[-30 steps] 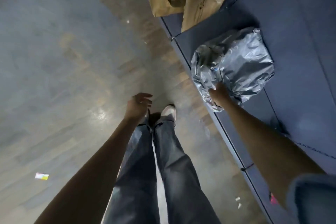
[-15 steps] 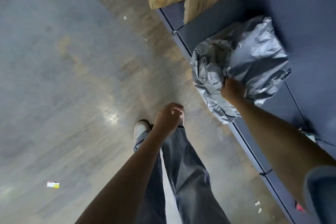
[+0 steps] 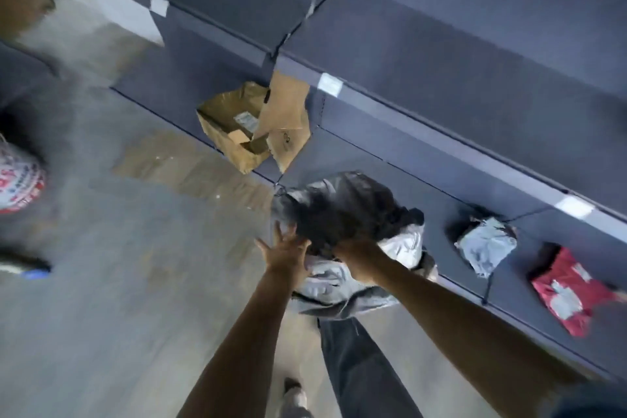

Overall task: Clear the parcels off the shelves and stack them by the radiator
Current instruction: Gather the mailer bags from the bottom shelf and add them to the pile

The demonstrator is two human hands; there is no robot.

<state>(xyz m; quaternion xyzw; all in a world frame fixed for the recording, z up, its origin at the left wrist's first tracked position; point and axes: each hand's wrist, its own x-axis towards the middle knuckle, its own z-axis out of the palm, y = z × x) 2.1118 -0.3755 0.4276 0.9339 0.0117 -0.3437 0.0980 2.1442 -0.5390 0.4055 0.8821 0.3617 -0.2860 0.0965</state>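
In the head view we saw the grey plastic parcel [image 3: 342,214] held out at the front edge of the lowest dark shelf [image 3: 390,159], partly over the floor [image 3: 135,282]. It was crumpled and blurred, dark on its upper part and pale silver lower down. The right hand [image 3: 359,261] was clenched into the wrap near the parcel's middle, fingers buried in the plastic. The left hand [image 3: 286,253] lay against the parcel's left side with fingers spread and straight, touching it rather than curling round it.

Further along the same shelf, to the right, sat a small grey parcel [image 3: 487,244], and just beyond it a red parcel [image 3: 570,292] with a pale label; the two were near each other but apart. To the left of the held parcel a torn brown cardboard box [image 3: 251,125] rested on the shelf edge, its flaps open. White tags [image 3: 329,83] were stuck on the front lip of the shelf above.

At the far left edge a red and white bundle [image 3: 17,183] lay on the floor, too blurred to tell more. Below the arms we saw dark trouser legs [image 3: 356,366] and one shoe [image 3: 295,394].
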